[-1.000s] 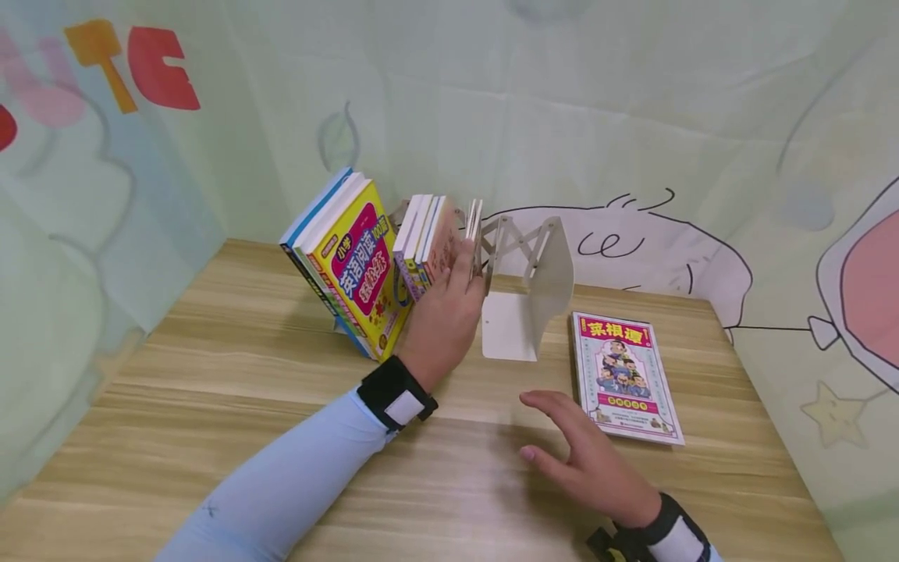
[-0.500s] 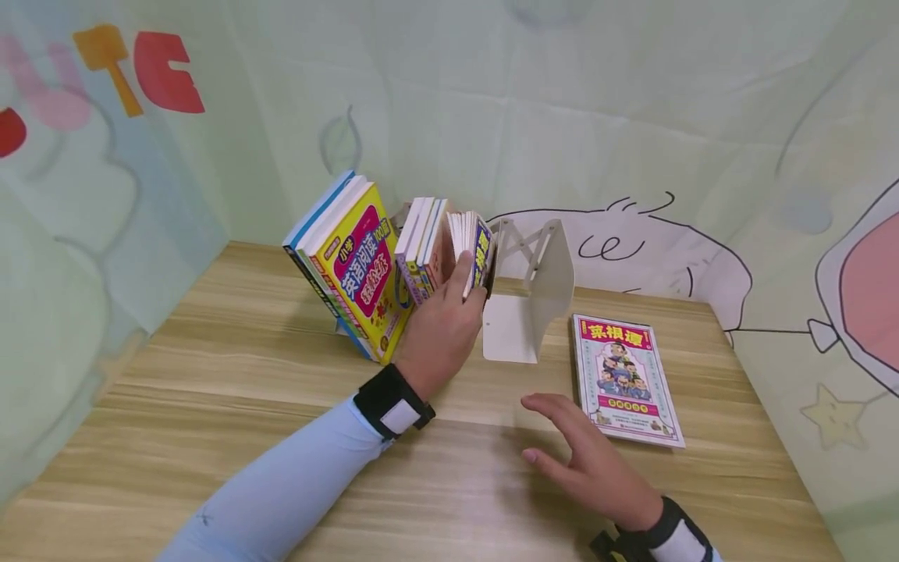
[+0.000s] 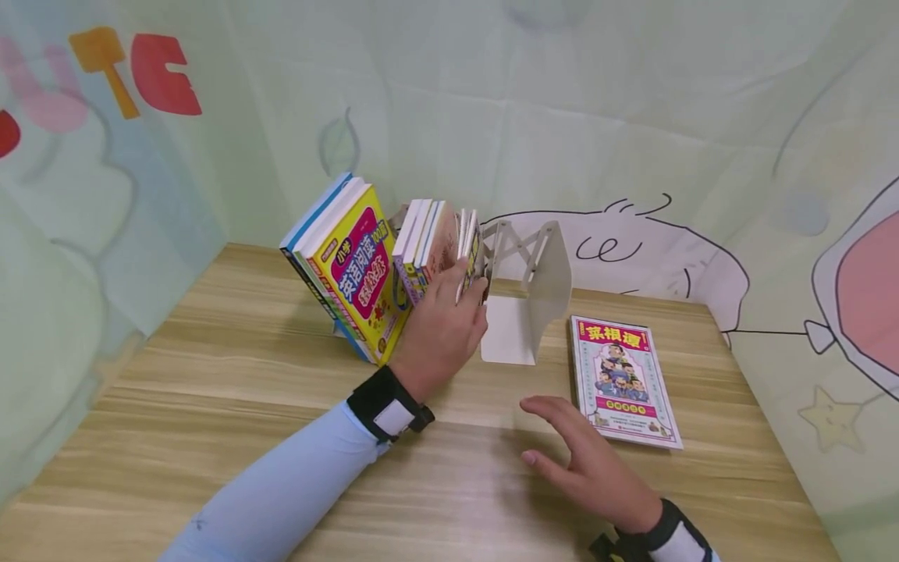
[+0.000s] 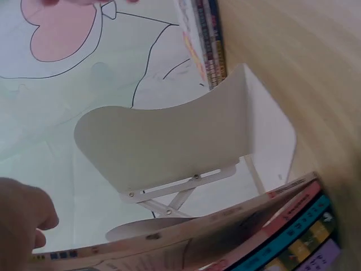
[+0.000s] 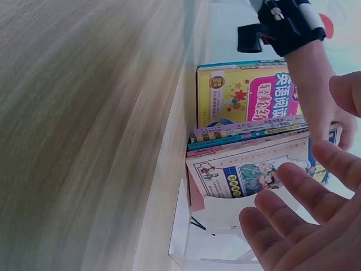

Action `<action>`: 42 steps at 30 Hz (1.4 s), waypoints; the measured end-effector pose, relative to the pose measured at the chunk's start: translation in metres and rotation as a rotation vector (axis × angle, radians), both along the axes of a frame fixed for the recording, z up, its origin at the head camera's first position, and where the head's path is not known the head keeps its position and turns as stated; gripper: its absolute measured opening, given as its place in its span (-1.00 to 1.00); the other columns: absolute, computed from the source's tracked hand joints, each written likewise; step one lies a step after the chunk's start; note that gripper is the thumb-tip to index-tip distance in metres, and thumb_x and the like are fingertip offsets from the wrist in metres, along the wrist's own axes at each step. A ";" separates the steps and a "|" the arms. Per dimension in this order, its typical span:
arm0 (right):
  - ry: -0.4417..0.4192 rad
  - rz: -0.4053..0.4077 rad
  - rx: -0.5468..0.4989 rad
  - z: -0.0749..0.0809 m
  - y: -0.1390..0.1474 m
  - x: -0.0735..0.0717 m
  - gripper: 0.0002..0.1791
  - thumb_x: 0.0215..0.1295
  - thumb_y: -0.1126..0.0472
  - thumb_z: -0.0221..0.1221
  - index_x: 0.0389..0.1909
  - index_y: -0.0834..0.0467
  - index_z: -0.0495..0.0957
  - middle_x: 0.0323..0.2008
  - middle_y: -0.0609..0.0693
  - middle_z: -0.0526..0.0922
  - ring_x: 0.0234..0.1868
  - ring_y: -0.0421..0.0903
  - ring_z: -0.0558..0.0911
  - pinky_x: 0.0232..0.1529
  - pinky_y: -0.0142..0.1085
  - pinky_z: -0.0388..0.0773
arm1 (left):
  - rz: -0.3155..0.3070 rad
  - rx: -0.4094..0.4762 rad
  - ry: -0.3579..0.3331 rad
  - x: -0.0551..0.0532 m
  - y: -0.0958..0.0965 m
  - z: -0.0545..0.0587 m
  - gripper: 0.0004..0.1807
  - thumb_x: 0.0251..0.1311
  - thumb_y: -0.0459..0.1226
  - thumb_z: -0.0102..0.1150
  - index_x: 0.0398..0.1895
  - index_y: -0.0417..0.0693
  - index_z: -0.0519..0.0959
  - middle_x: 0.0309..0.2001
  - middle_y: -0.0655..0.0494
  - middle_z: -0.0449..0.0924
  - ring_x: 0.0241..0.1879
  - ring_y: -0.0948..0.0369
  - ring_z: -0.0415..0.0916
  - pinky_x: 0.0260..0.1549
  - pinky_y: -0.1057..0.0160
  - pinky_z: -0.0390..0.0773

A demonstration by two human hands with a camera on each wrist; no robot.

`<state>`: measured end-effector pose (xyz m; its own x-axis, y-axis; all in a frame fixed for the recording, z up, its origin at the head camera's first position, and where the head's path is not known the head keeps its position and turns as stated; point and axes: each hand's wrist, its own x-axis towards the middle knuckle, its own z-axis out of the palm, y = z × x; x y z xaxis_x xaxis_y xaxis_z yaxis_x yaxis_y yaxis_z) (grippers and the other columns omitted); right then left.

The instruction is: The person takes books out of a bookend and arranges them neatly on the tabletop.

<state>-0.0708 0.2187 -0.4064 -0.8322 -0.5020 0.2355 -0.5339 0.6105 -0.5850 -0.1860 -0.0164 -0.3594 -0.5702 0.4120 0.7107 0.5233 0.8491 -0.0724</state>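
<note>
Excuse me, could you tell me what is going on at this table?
A person's left hand grips an illustrated book at the right end of a row of books in an expandable bookend. A large yellow book stands farther left. The right hand is open over the wooden table, near a pink-and-white book lying flat.

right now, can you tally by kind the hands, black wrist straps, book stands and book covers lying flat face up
Hands: 2 (left hand, right hand)
Black wrist straps: 2 (left strap, right strap)
Book stands: 1 (pale book stand)
Flat face-up covers: 1 (pink-bordered cover)
Total: 6
</note>
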 end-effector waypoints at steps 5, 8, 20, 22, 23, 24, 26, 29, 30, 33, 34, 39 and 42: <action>0.007 -0.008 -0.014 -0.002 -0.001 0.000 -0.36 0.21 0.03 0.23 0.30 -0.21 0.22 0.22 -0.31 0.33 0.23 -0.26 0.35 0.18 -0.18 0.41 | -0.062 0.115 -0.019 -0.003 0.002 0.008 -0.69 0.23 -0.24 0.10 0.01 -0.14 0.50 -0.02 -0.15 0.39 -0.02 0.05 0.40 0.06 0.20 0.47; 0.009 0.006 -0.016 -0.002 -0.002 0.000 -0.36 0.21 0.03 0.22 0.30 -0.20 0.22 0.22 -0.30 0.33 0.23 -0.25 0.35 0.18 -0.18 0.41 | -0.059 0.102 -0.038 -0.004 0.003 0.010 -0.70 0.26 -0.25 0.06 0.03 -0.15 0.48 0.05 -0.19 0.33 0.05 0.03 0.34 0.16 0.18 0.39; -0.084 -0.001 -0.025 0.003 -0.004 0.002 -0.42 0.26 -0.02 0.16 0.28 -0.24 0.22 0.20 -0.30 0.33 0.22 -0.26 0.36 0.15 -0.15 0.44 | -0.004 -0.017 -0.048 0.004 0.001 0.010 -0.62 0.25 -0.28 0.05 0.14 -0.12 0.47 0.39 -0.28 0.04 0.36 -0.08 0.08 -0.63 0.38 0.55; -0.095 -0.010 -0.024 0.002 -0.004 0.002 -0.42 0.25 -0.05 0.15 0.27 -0.27 0.22 0.20 -0.33 0.32 0.22 -0.29 0.35 0.15 -0.15 0.44 | 0.006 -0.024 -0.059 0.008 0.001 0.009 -0.62 0.25 -0.28 0.05 0.14 -0.09 0.47 0.40 -0.28 0.00 0.37 -0.08 0.06 -0.71 0.39 0.50; -0.097 -0.011 -0.025 0.001 -0.004 0.002 -0.42 0.25 -0.04 0.16 0.27 -0.27 0.22 0.20 -0.34 0.32 0.22 -0.29 0.35 0.15 -0.15 0.44 | 0.006 -0.025 -0.064 0.010 0.001 0.009 -0.61 0.25 -0.29 0.05 0.15 -0.09 0.47 0.41 -0.27 -0.01 0.36 -0.08 0.06 -0.71 0.40 0.50; -0.098 -0.013 -0.024 0.001 -0.004 0.002 -0.41 0.24 -0.04 0.17 0.27 -0.27 0.22 0.20 -0.34 0.32 0.22 -0.30 0.35 0.16 -0.16 0.44 | 0.000 -0.022 -0.069 0.012 0.001 0.008 -0.61 0.25 -0.29 0.05 0.16 -0.09 0.47 0.42 -0.25 -0.02 0.35 -0.07 0.10 -0.70 0.40 0.50; -0.100 -0.016 -0.025 0.000 -0.004 0.002 -0.40 0.23 -0.01 0.19 0.27 -0.28 0.22 0.20 -0.35 0.32 0.23 -0.31 0.34 0.16 -0.16 0.44 | -0.017 -0.015 -0.083 0.016 0.000 0.006 -0.58 0.24 -0.31 0.07 0.18 -0.10 0.44 0.43 -0.21 -0.05 0.32 -0.04 0.19 -0.66 0.43 0.51; -0.078 -0.014 -0.025 0.000 -0.004 0.002 -0.37 0.21 0.07 0.23 0.27 -0.26 0.23 0.20 -0.33 0.33 0.22 -0.29 0.35 0.13 -0.15 0.46 | -0.047 -0.030 -0.087 0.023 -0.003 0.002 -0.51 0.22 -0.32 0.09 0.25 -0.15 0.38 0.45 -0.13 -0.09 0.34 0.06 0.17 -0.57 0.46 0.53; -0.076 -0.015 -0.026 0.000 -0.004 0.003 -0.37 0.20 0.08 0.24 0.27 -0.26 0.23 0.20 -0.33 0.33 0.22 -0.29 0.35 0.13 -0.15 0.46 | -0.056 -0.041 -0.086 0.024 -0.004 0.001 -0.48 0.22 -0.33 0.10 0.27 -0.17 0.35 0.46 -0.10 -0.10 0.36 0.10 0.11 -0.52 0.47 0.54; -0.065 -0.010 -0.025 0.000 -0.003 0.003 -0.36 0.20 0.09 0.24 0.27 -0.25 0.23 0.21 -0.31 0.33 0.22 -0.27 0.36 0.13 -0.14 0.46 | -0.073 -0.052 -0.073 0.028 -0.009 -0.003 -0.42 0.22 -0.32 0.13 0.32 -0.22 0.28 0.46 -0.03 -0.10 0.43 0.19 -0.13 -0.52 0.48 0.53; -0.067 -0.011 -0.022 0.000 -0.003 0.003 -0.37 0.21 0.07 0.23 0.28 -0.25 0.23 0.21 -0.31 0.33 0.23 -0.27 0.36 0.13 -0.14 0.46 | -0.082 -0.048 -0.070 0.028 -0.011 -0.005 -0.41 0.22 -0.31 0.13 0.33 -0.23 0.26 0.46 -0.02 -0.10 0.44 0.21 -0.17 -0.48 0.48 0.54; -0.063 -0.011 -0.013 0.000 -0.002 0.004 -0.41 0.25 -0.01 0.17 0.28 -0.23 0.23 0.21 -0.29 0.34 0.22 -0.26 0.36 0.12 -0.15 0.46 | -0.155 0.051 -0.086 0.030 -0.021 -0.012 -0.34 0.19 -0.35 0.17 0.36 -0.24 0.20 0.46 -0.01 -0.09 0.38 0.18 0.08 -0.22 0.43 0.57; -0.049 -0.010 -0.010 0.000 -0.001 0.004 -0.40 0.24 0.00 0.18 0.29 -0.23 0.23 0.21 -0.29 0.34 0.22 -0.25 0.36 0.12 -0.15 0.46 | -0.206 0.142 -0.101 0.031 -0.028 -0.014 -0.31 0.13 -0.40 0.19 0.35 -0.22 0.20 0.46 0.00 -0.05 0.30 0.14 0.25 -0.23 0.42 0.58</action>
<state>-0.0667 0.2178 -0.4061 -0.8480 -0.4912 0.1991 -0.4979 0.6096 -0.6168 -0.1551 -0.0446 -0.3733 -0.5555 0.4273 0.7133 0.6848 0.7217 0.1010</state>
